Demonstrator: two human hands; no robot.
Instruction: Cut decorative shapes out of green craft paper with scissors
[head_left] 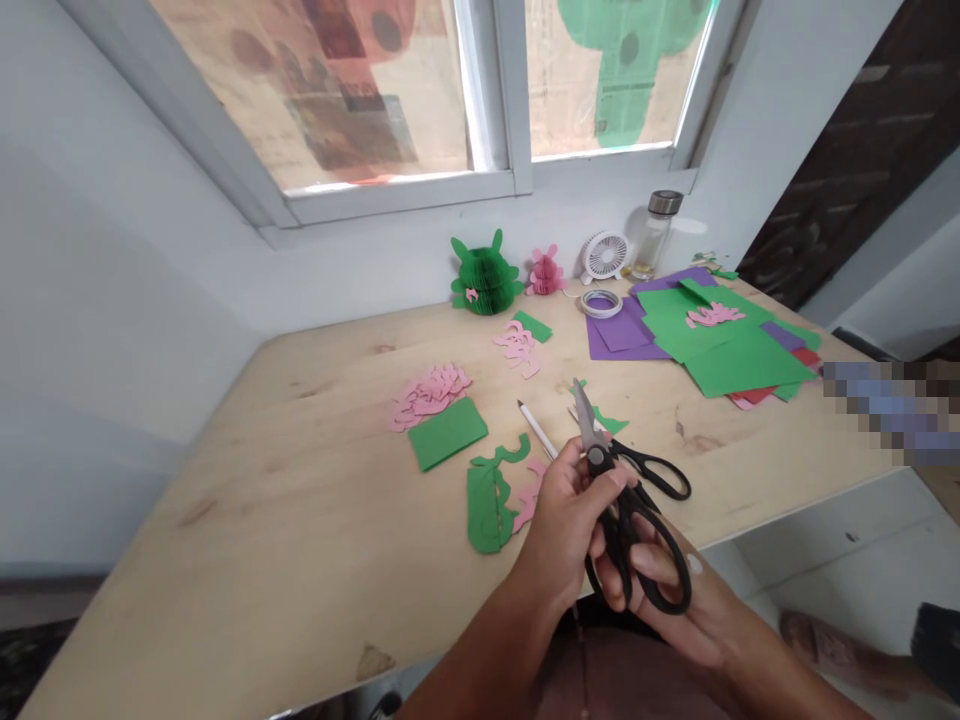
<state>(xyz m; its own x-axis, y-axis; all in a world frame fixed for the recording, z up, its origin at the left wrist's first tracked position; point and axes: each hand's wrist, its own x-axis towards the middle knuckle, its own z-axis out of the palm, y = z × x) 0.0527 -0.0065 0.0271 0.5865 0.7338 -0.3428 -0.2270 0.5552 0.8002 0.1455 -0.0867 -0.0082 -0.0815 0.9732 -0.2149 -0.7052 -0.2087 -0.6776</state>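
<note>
A pair of black-handled scissors (595, 455) is held in front of me, blades pointing up and away from me. My left hand (559, 525) grips it near the pivot, with the thumb across the upper handle. From below, my right hand (671, 590) has its fingers curled at the handle loops. Behind them, a second pair of black-handled scissors (660, 472) rests on the table, partly covered by my hands. A white pencil (537, 428) lies just beyond my left hand. Left of that hand are a green cut paper shape (487, 505) and pink paper cutouts (529, 495).
A pile of pink cutouts (431, 395) adjoins a folded green paper (448, 434). Green sheets (742, 360) and purple sheets (622, 335) lie right, with a tape roll (601, 304). Along the wall stand a green paper figure (486, 280), pink figure (545, 272), fan (604, 257) and bottle (654, 238).
</note>
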